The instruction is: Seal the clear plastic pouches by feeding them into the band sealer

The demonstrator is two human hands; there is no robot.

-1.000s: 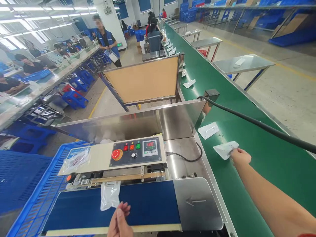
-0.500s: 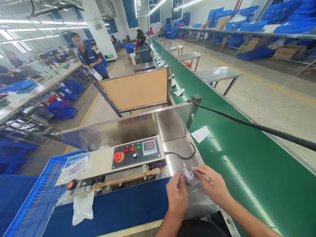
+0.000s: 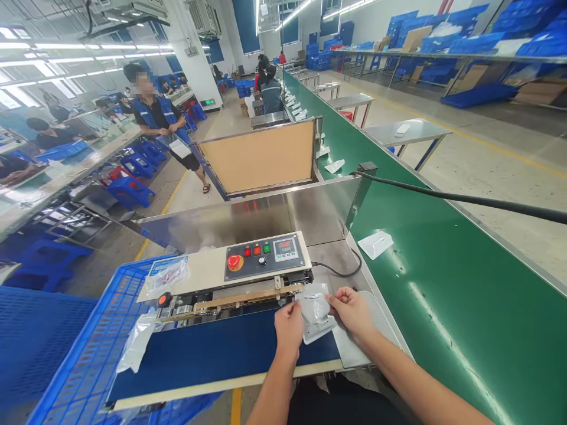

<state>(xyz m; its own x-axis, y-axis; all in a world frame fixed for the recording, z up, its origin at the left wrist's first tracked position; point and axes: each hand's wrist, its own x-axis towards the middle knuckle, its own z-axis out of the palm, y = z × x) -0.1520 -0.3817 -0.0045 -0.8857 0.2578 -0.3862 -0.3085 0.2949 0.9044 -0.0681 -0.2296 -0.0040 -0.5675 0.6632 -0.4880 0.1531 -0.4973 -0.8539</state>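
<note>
Both hands pinch a small white plastic bag [image 3: 317, 319] that hangs upright, its top edge at the right end of the band sealing machine [image 3: 204, 274]. My left hand [image 3: 289, 330] is closed on the bag's left upper edge. On its right upper edge, my right hand [image 3: 352, 310] is closed too. Under the bag runs the machine's blue belt [image 3: 212, 360]. Another white bag [image 3: 138, 342] sticks out at the belt's left end, its top by the sealing band. The control panel [image 3: 266, 258] with a red button and a lit display faces me.
A blue crate [image 3: 100, 330] stands under the machine's left end. To the right, a green conveyor [image 3: 425, 295] carries a white bag [image 3: 375, 244] and several more farther off. A black cable [image 3: 465, 198] crosses above it. A person [image 3: 159, 124] in a blue vest stands behind a tan board [image 3: 261, 156].
My hands have moved left with the bag, from the steel plate to the sealing machine's inlet, and the bag now hangs flat. The other bag has travelled left to the belt's end.
</note>
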